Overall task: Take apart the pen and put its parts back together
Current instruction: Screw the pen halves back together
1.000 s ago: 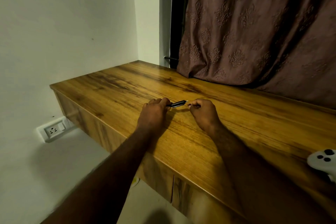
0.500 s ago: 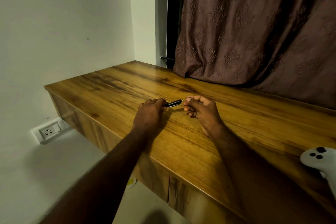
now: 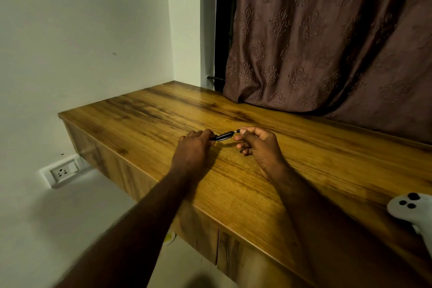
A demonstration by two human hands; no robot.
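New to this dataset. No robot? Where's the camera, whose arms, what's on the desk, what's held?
No robot here: a person works with two bare hands. The view comes from one wide-angle camera worn on their head, looking forward and down, so both arms reach in from the bottom. The left hand grips one end of a slim black pen. The right hand pinches its other end, near a silver band. Beneath them is a brown wood-grain desk. A white controller with dark buttons lies at its right edge. Behind hangs a brown patterned curtain, and a white wall socket sits low on the left.
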